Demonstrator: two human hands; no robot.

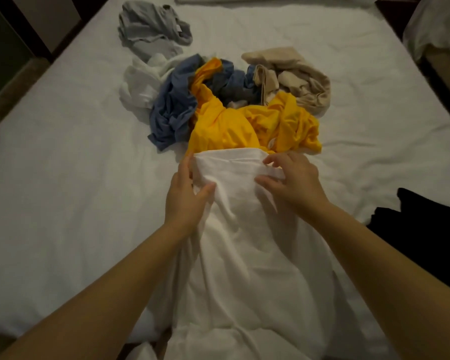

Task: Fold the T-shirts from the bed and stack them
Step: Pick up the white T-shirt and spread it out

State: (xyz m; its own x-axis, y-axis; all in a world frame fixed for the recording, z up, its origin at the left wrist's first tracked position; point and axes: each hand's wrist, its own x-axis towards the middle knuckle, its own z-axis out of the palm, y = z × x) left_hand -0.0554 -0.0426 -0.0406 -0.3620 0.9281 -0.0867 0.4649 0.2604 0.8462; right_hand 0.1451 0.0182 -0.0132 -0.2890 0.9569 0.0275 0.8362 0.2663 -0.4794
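Bed (63,152): white sheet, creased; it carries all the shirts.
Pile: loose shirts heaped mid-bed, just beyond the hands.
Yellow shirt (226,131): nearest of the pile, crumpled; its near edge lies under the far edge of the white shirt.
Blue shirt (174,105): left of and behind the yellow one, tangled with it.
Beige shirt (304,79): at the right rear of the pile, touching the yellow and blue ones.
Second white shirt (140,84): bunched at the pile's left, against the blue one.
Grey shirt (151,27): farthest away, at the far left, touching the second white one.
Pillow (270,0): only its edge shows at the head of the bed.
Black cloth (426,224): on the right side of the bed, apart from the pile.
White shirt (244,229): lies lengthwise from the near edge of the bed up to the yellow shirt, wrinkled, between both forearms.
Left grip (186,193): at the shirt's far left corner, thumb on top of the cloth, fingers running along and behind the edge, so the edge is held between them.
Right grip (294,183): fingers curled, pinching a raised fold at the shirt's far right edge.
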